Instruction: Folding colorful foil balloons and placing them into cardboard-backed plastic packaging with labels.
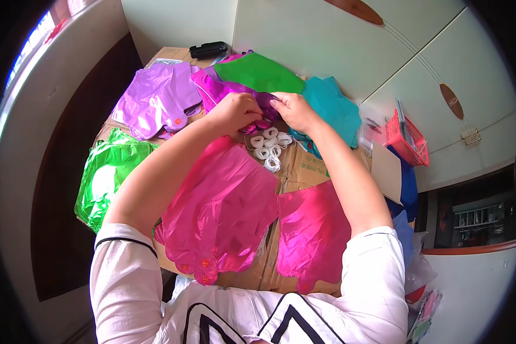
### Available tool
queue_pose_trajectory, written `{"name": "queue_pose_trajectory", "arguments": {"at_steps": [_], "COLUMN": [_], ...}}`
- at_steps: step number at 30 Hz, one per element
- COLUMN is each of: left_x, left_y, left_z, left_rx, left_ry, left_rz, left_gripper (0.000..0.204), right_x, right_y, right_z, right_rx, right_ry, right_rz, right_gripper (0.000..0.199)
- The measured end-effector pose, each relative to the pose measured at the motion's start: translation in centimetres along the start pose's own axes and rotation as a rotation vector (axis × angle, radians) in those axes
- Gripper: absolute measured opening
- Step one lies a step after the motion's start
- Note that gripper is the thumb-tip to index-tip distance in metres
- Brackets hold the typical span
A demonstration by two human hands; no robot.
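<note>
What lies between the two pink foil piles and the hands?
In the head view, small white ribbon coils lie on the cardboard between them.

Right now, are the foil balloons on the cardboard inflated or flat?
Flat. The pink balloons lie spread as creased sheets on the cardboard, with no bulge; the purple and green ones likewise. Both hands pinch a purple one.

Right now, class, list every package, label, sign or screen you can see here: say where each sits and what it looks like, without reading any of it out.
Flattened brown cardboard boxes: under the foil balloons as a work surface, dark print by the right forearm.
White rectangular label: on the cardboard's far left corner.
Oval brown plaque: on the pale wall, upper right.
Second oval brown plaque: on the wall, top edge.
No screens visible.
</note>
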State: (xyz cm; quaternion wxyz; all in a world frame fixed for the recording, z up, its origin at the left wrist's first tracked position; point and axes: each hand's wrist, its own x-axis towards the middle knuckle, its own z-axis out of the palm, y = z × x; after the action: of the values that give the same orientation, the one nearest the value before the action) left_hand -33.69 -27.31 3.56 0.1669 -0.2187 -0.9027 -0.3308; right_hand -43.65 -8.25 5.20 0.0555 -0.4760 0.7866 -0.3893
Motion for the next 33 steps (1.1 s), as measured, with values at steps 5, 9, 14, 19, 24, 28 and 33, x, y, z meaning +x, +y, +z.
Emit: {"name": "queue_pose_trajectory", "arguments": {"at_steps": [5, 9, 14, 19, 24, 28, 33], "left_x": [1.0, 1.5, 2.0, 2.2, 3.0, 2.1, -0.5], "left_y": [-0.5, 0.2, 0.9, 0.6, 1.8, 2.8, 1.8], "left_z": [-0.7, -1.1, -0.3, 0.2, 0.4, 0.2, 2.4], "left_rx": [-0.149, -0.087, -0.007, 0.139, 0.369, 0.628, 0.578], "left_ry": [-0.099, -0.125, -0.008, 0.1, 0.257, 0.113, 0.066], "left_rz": [-0.2, -0.263, -0.32, -0.253, 0.037, 0.529, 0.207], "left_gripper": [0.018, 0.017, 0.019, 0.021, 0.017, 0.016, 0.022], "right_x": [-0.2, -0.3, -0.3, -0.3, 0.6, 1.6, 4.0], "right_y": [0.4, 0.1, 0.2, -0.3, 0.8, 1.8, 3.7], "right_z": [0.2, 0.2, -0.5, -1.0, 0.2, 0.7, 0.3], "right_rx": [-0.029, -0.028, -0.067, 0.189, 0.123, 0.085, 0.158], "right_ry": [0.065, 0.067, 0.01, -0.075, 0.035, 0.109, 0.13], "right_rz": [-0.036, 0.031, 0.073, 0.157, 0.061, 0.111, 0.136], "right_gripper": [0.018, 0.018, 0.02, 0.016, 0.019, 0.018, 0.022]}}
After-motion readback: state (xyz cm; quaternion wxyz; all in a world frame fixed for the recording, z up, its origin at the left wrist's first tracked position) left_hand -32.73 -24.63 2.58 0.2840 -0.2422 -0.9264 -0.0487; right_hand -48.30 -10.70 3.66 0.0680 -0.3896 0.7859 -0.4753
